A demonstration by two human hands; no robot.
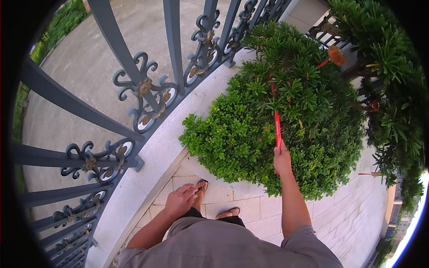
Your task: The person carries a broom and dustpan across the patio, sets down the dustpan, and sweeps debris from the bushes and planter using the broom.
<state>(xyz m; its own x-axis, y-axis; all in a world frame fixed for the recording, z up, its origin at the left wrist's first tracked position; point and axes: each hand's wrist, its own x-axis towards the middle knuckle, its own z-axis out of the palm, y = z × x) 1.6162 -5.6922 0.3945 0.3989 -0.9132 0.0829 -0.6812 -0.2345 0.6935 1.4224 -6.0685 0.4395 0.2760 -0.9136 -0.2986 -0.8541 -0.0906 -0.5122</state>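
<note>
My right hand (282,160) is wrapped round the grip of a long, slim red-handled tool (278,127). The tool points away from me over the round green shrub (232,129), and its far end is lost among the leaves, so its exact kind cannot be made out. My left hand (181,201) hangs low in front of my body, above my sandalled foot. Its fingers are loosely bent and somewhat apart, with nothing seen in them. Longer-leaved branches (292,89) rise from behind the clipped part of the shrub.
A grey metal fence (174,49) with scrolls and gold flowers runs along a pale stone ledge (154,172) on the left. Underfoot lies light paving (263,214). At the right, a tree (389,58) leans in, with a cut branch end (336,56) showing and a red strip beside it.
</note>
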